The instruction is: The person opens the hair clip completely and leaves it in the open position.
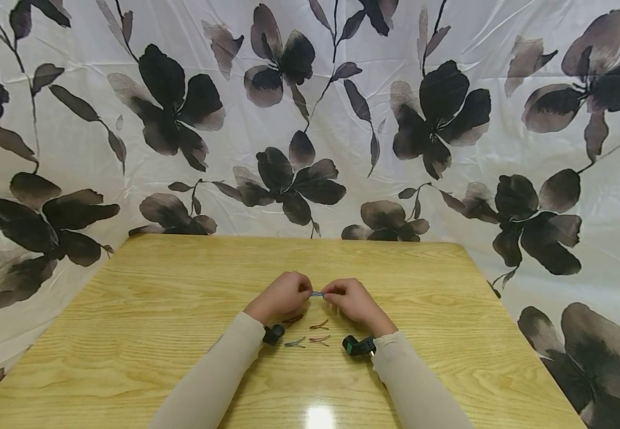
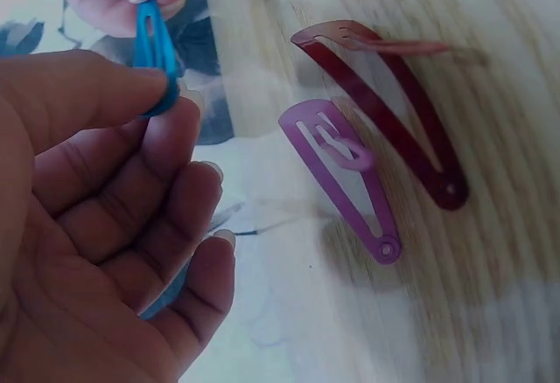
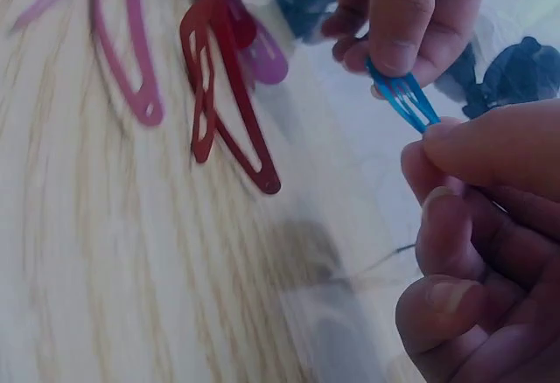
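A blue snap hair clip (image 1: 317, 293) is stretched between both hands above the table. My left hand (image 1: 288, 292) pinches one end between thumb and index finger; in the left wrist view its other fingers are loosely curled. The opposite end of the blue clip (image 3: 407, 103) is pinched by my right hand (image 1: 353, 301). Below the hands, a red snap clip (image 2: 372, 112) and a purple one (image 2: 304, 112) lie on the table, both with their inner tongues raised. A pink clip (image 3: 147, 107) shows at the upper left of the right wrist view.
Several clips lie between the forearms, among them a grey-green one (image 1: 295, 342). The wooden table (image 1: 154, 298) ends at a floral cloth (image 1: 310, 208) behind. Dark wrist cameras (image 1: 273, 334) sit on both wrists, close to the clips.
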